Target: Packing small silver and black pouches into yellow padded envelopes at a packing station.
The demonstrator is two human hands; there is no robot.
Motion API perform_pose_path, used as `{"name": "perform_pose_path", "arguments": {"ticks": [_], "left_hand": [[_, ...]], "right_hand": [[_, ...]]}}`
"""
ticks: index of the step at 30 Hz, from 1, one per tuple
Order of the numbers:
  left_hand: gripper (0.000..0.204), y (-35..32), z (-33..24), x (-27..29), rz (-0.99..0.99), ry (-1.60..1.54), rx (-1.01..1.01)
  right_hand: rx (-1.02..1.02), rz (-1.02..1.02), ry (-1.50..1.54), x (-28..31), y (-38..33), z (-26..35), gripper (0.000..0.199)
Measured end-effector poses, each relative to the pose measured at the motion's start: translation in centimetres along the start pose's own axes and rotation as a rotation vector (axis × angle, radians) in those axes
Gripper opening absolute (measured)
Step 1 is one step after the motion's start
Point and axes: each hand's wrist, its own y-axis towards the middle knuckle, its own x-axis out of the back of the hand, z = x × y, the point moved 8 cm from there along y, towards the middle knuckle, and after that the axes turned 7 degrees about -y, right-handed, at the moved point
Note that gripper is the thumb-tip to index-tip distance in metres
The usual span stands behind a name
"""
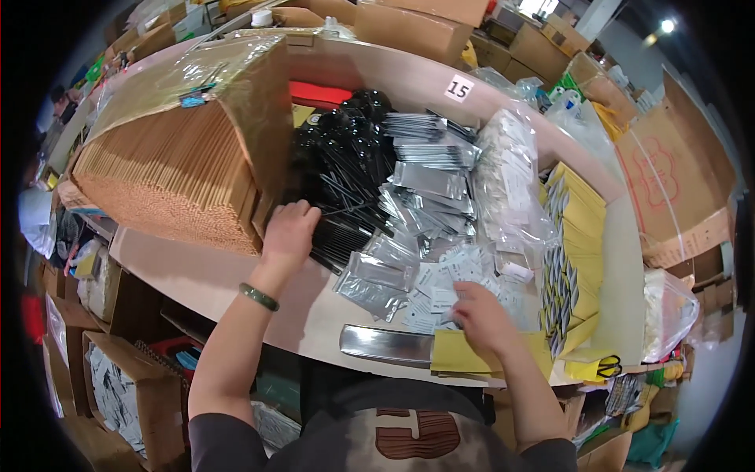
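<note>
My left hand [289, 230] is closed at the near left of a heap of black long-handled spoons [342, 138]. A thin black handle runs out from its fingertips. The bent fingers hide part of the grip. Closer to me on the right, my right hand [481, 316] pinches a small white printed packet [447, 317], mostly covered by the fingers. Loose white packets [429, 283] lie just beyond it. Under that wrist is a flat yellow envelope [460, 352], and to its left lies a shiny silver strip [385, 343]. Silver sachets [429, 181] are piled between spoons and packets.
A tilted cardboard box [271, 118] packed with brown sleeves [165, 181] stands at the left. On the right, a clear bag of white packets [507, 173] lies beside stacked yellow envelopes [582, 259]. A raised rim [425, 82] borders the table, with cartons beyond.
</note>
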Motion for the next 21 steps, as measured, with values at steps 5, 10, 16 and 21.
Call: {"name": "perform_pose_path", "arguments": {"ticks": [5, 10, 16, 21], "left_hand": [[0.014, -4.9, -3.0, -0.4, -0.034, -0.363, 0.205], [0.018, -10.3, -5.4, 0.8, -0.022, -0.499, 0.395], [0.024, -13.0, -6.6, 0.3, -0.174, -0.726, 0.534], [0.021, -16.0, -5.8, 0.7, -0.159, -0.738, 0.658]], "right_hand": [[0.094, -0.115, -0.179, -1.2, 1.1, 2.1, 0.016], [-0.189, -0.242, 0.232, 0.9, 3.6, 2.2, 0.016], [0.078, -0.313, 0.003, -5.5, 8.7, 6.7, 0.004], [0.121, -0.298, 0.009, -5.4, 7.9, 7.2, 0.009]]}}
